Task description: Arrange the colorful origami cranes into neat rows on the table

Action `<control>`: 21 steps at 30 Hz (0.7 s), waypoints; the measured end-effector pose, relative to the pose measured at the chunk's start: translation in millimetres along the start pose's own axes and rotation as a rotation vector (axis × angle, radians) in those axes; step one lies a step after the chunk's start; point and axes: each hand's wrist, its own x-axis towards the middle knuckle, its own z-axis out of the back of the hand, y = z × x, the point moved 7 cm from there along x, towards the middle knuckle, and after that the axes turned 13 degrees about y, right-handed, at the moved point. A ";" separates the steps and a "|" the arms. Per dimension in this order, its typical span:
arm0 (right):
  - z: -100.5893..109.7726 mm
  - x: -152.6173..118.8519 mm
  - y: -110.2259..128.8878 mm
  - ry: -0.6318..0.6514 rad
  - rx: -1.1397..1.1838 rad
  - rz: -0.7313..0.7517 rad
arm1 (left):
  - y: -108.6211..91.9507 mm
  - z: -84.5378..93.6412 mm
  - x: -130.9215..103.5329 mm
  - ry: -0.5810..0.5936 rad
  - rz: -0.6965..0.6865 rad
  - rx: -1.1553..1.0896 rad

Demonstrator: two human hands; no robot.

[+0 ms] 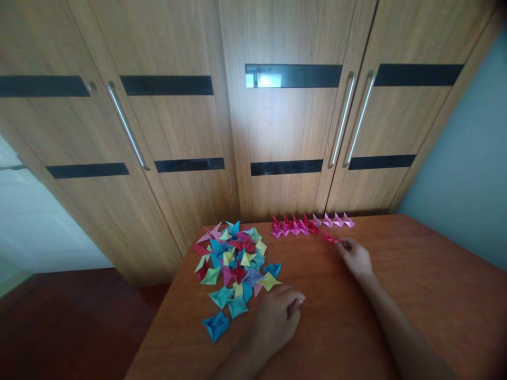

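Observation:
My right hand (pixel 355 257) pinches a red folded paper boat (pixel 328 238) near the right end of the front row. Two rows of paper boats stand at the table's far edge: dark pink boats (pixel 293 228) in front, red boats (pixel 295 219) and light pink boats (pixel 336 220) behind. My left hand (pixel 279 316) rests curled on the table, its fingers drawn in with nothing visible in them. Just beyond and left of it spreads a loose pile of paper boats (pixel 237 256) in blue, green, yellow, red, pink and purple. A blue boat (pixel 216 326) lies apart at the near left.
The brown wooden table (pixel 428 295) stands against a wardrobe (pixel 277 121) with long metal handles (pixel 341 121). A pale blue wall (pixel 467 158) rises at the right. To the left, the dark red floor (pixel 87 316) shows beyond the table's edge.

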 end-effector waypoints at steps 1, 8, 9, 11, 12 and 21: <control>0.9 2.0 -5.5 -0.011 -0.097 -0.050 | 1.0 -0.2 0.4 0.003 0.007 -0.010; -11.4 19.0 -6.5 0.109 -0.498 -0.248 | 3.9 -3.0 1.9 0.029 0.050 -0.048; -12.9 22.7 -4.1 0.122 -0.524 -0.246 | 3.2 -4.2 2.0 0.043 0.047 -0.038; -14.6 30.5 -0.4 0.133 -0.563 -0.241 | 0.8 -7.4 2.2 0.088 0.029 -0.013; -15.0 34.5 0.8 0.132 -0.576 -0.240 | -0.4 -8.9 2.2 0.110 0.020 -0.002; -20.2 54.2 2.8 0.137 -0.610 -0.271 | -2.5 -10.1 2.6 0.176 0.025 0.004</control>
